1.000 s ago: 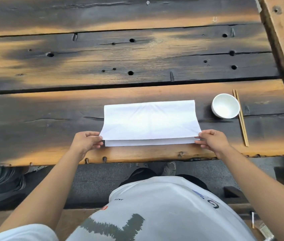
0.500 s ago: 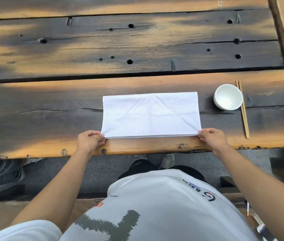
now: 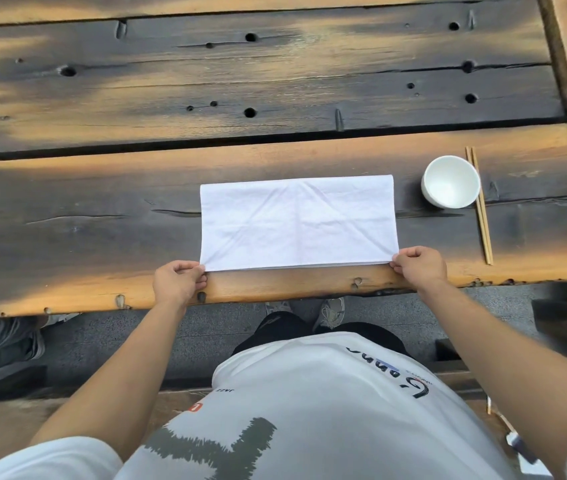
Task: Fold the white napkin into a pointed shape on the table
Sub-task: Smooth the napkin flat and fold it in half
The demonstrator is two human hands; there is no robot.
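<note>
There is only one view, from a camera on the person's head. It looks forward and steeply down, almost from the top, on the dark wooden plank table point(image 3: 102, 220). The near edge of the table crosses the picture a little below the middle. Under this edge the camera sees the person's own white printed shirt point(image 3: 327, 410) and both forearms, very near to the lens. The wide angle bends the planks at the sides. No second view shares the scene.
</note>
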